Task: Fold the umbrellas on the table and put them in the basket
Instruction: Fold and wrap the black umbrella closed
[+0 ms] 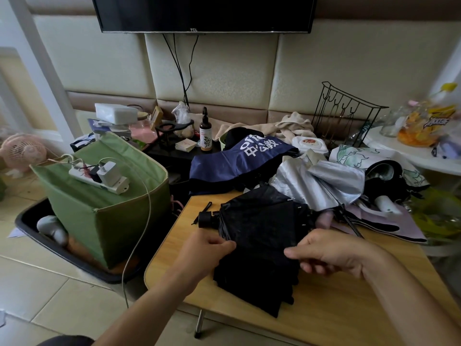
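Here, left hand (212,245) and right hand (326,250) pinch the black umbrella (259,236), apparently smoothing pleats between them; rolling tight comes next.

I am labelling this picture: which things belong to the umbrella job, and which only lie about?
Job: black umbrella, pinched by left hand and right hand; navy umbrella; silver umbrella; green basket; table.

Lying about: power strip, spray bottle, wire rack, pink fan.

We're in someone's home, a lived-in room. Wall-mounted TV (204,13) on padded panels, pink desk fan (23,152), tiled floor (50,295).
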`<move>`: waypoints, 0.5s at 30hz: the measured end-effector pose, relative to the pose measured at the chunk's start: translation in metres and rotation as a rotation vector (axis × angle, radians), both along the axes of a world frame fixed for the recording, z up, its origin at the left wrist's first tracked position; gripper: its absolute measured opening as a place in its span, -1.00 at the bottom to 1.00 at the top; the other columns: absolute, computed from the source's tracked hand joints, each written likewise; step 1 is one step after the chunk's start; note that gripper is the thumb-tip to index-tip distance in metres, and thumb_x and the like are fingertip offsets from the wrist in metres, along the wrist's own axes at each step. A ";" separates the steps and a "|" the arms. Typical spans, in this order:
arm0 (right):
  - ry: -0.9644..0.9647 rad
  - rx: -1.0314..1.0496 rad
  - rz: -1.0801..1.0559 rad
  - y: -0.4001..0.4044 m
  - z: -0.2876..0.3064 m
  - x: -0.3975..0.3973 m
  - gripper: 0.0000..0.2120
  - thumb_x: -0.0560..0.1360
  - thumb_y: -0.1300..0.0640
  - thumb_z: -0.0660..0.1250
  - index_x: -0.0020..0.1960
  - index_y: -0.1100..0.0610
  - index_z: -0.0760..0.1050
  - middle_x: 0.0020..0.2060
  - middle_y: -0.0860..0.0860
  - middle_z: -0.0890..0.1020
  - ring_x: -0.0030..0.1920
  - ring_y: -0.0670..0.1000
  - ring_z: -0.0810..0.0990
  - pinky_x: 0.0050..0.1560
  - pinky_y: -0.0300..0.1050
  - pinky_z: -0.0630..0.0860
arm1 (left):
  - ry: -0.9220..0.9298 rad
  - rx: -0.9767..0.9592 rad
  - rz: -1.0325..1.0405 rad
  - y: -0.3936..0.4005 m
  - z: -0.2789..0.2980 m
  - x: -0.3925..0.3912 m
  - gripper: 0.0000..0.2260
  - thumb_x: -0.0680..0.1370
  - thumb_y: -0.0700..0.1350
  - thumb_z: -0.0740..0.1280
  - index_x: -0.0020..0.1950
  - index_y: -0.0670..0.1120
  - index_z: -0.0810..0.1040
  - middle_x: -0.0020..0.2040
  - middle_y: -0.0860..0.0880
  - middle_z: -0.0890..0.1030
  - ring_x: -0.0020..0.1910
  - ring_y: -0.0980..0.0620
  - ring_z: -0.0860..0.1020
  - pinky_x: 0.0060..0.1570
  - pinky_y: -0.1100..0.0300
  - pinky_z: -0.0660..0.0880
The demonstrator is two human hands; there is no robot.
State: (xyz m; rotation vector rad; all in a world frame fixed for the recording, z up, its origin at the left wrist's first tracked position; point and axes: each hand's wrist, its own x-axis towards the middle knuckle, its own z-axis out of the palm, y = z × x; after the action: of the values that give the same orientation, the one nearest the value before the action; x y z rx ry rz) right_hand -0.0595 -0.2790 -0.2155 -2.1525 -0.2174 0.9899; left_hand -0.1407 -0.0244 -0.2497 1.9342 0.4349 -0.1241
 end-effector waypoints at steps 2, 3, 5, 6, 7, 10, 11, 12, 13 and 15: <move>-0.018 -0.061 0.026 0.001 -0.002 -0.001 -0.65 0.51 -0.08 0.50 -0.36 0.02 0.53 -0.40 -0.04 0.57 -0.47 -0.12 0.41 -0.41 -0.26 0.26 | 0.040 0.057 -0.025 0.001 -0.001 0.000 -0.82 0.58 -0.07 0.45 -0.18 -0.10 0.72 -0.26 -0.09 0.65 -0.35 0.15 0.54 -0.40 0.37 0.43; -0.039 -0.101 0.035 0.002 -0.003 -0.002 -0.67 0.48 -0.07 0.53 -0.35 0.04 0.53 -0.41 -0.05 0.57 -0.47 -0.11 0.42 -0.41 -0.27 0.29 | 0.057 0.109 -0.049 0.000 -0.002 -0.001 -0.83 0.57 -0.09 0.45 -0.21 -0.07 0.70 -0.30 -0.04 0.63 -0.36 0.16 0.52 -0.45 0.40 0.41; -0.101 -0.171 0.036 0.006 -0.007 -0.003 -0.68 0.45 -0.04 0.56 -0.34 0.06 0.52 -0.48 -0.08 0.54 -0.49 -0.12 0.42 -0.44 -0.27 0.30 | 0.062 0.198 -0.084 -0.001 -0.005 -0.002 -0.83 0.57 -0.09 0.43 -0.22 -0.04 0.67 -0.34 0.04 0.58 -0.40 0.18 0.50 -0.46 0.40 0.39; -0.129 -0.196 0.037 0.008 -0.009 -0.004 -0.68 0.44 -0.03 0.57 -0.34 0.07 0.53 -0.52 -0.09 0.52 -0.52 -0.12 0.42 -0.46 -0.28 0.29 | 0.039 0.234 -0.083 -0.003 -0.006 -0.001 -0.83 0.57 -0.07 0.42 -0.21 -0.04 0.65 -0.34 0.05 0.57 -0.40 0.17 0.49 -0.44 0.37 0.40; -0.146 -0.213 0.043 0.010 -0.010 -0.005 -0.68 0.43 -0.03 0.58 -0.34 0.07 0.53 -0.54 -0.10 0.51 -0.53 -0.12 0.41 -0.48 -0.30 0.28 | -0.022 0.286 -0.057 -0.006 -0.007 -0.001 -0.84 0.58 -0.05 0.40 -0.19 -0.05 0.62 -0.33 0.06 0.56 -0.40 0.15 0.48 -0.41 0.33 0.41; -0.165 -0.237 0.084 0.016 -0.011 -0.006 -0.68 0.43 0.01 0.59 -0.36 0.08 0.53 -0.58 -0.12 0.47 -0.57 -0.13 0.39 -0.53 -0.31 0.27 | -0.439 0.526 0.093 -0.017 -0.007 0.007 -0.89 0.58 -0.06 0.35 -0.12 -0.01 0.47 -0.15 0.11 0.49 -0.23 0.14 0.46 -0.24 0.25 0.43; -0.170 -0.249 0.104 0.017 -0.010 -0.007 -0.69 0.44 0.04 0.58 -0.36 0.08 0.53 -0.60 -0.13 0.47 -0.58 -0.15 0.39 -0.54 -0.32 0.27 | -0.592 0.577 0.083 -0.020 -0.006 0.011 -0.94 0.59 -0.06 0.33 -0.05 0.01 0.48 -0.06 0.13 0.48 -0.12 0.15 0.47 -0.14 0.24 0.45; -0.178 -0.260 0.126 0.019 -0.009 -0.008 -0.70 0.46 0.08 0.56 -0.36 0.08 0.53 -0.62 -0.14 0.47 -0.60 -0.18 0.40 -0.55 -0.33 0.29 | -0.695 0.626 0.033 -0.024 -0.007 0.017 -0.93 0.61 -0.03 0.30 0.07 0.02 0.51 0.07 0.14 0.49 0.04 0.16 0.48 0.01 0.24 0.46; -0.183 -0.269 0.147 0.021 -0.009 -0.008 -0.70 0.47 0.12 0.54 -0.37 0.08 0.52 -0.63 -0.15 0.47 -0.62 -0.20 0.40 -0.56 -0.34 0.29 | -0.741 0.686 -0.045 -0.028 -0.011 0.025 -0.80 0.64 0.02 0.25 0.24 0.04 0.52 0.26 0.12 0.48 0.27 0.15 0.45 0.22 0.21 0.42; -0.179 -0.292 0.187 0.025 -0.009 -0.007 -0.67 0.48 0.18 0.52 -0.40 0.06 0.50 -0.64 -0.14 0.48 -0.64 -0.21 0.39 -0.60 -0.35 0.27 | -0.725 0.822 -0.224 -0.034 -0.025 0.038 -0.58 0.70 0.12 0.11 0.55 0.11 0.35 0.61 0.06 0.24 0.62 0.10 0.09 0.56 0.08 0.12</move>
State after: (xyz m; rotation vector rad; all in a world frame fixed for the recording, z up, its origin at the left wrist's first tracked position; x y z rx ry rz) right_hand -0.0664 -0.2541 -0.2247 -2.5284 -0.3859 0.9814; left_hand -0.1022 -0.0589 -0.2743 2.6299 -0.2748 0.6968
